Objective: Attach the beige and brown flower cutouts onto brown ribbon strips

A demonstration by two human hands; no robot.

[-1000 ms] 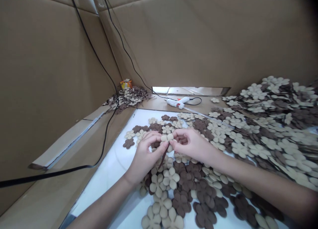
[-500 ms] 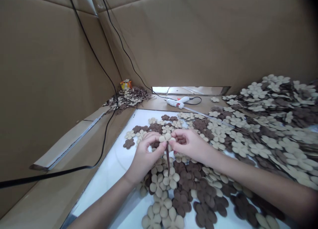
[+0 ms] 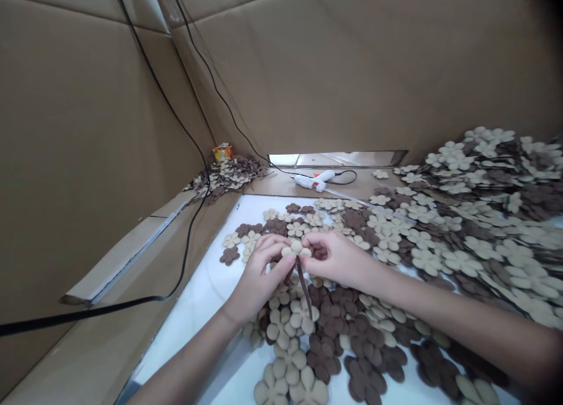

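Note:
Between my two hands a beige flower cutout [image 3: 297, 248] is held by its petals, above the white board. My left hand [image 3: 263, 269] pinches its left side, thumb toward me. On the right side my right hand [image 3: 333, 257] pinches it the same way. A thin dark brown checked ribbon [image 3: 304, 288] hangs down from the flower's middle. Beneath and around the hands lie loose beige flowers [image 3: 281, 327] and dark brown flowers [image 3: 332, 311]. How the ribbon joins the flower is hidden.
A white glue gun [image 3: 312, 182] with a clear glue stick lies behind the white board [image 3: 189, 329]. Large flower heaps [image 3: 466, 164] fill the right side. At the back left are a pile of flowers with ribbons [image 3: 229, 173] and a small orange-yellow box [image 3: 223, 152]. A black cable [image 3: 187, 247] crosses the left.
The hanging ribbon's lower end has swung to the right. Both hands keep their pinch on the flower in nearly the same place. The view has shifted slightly.

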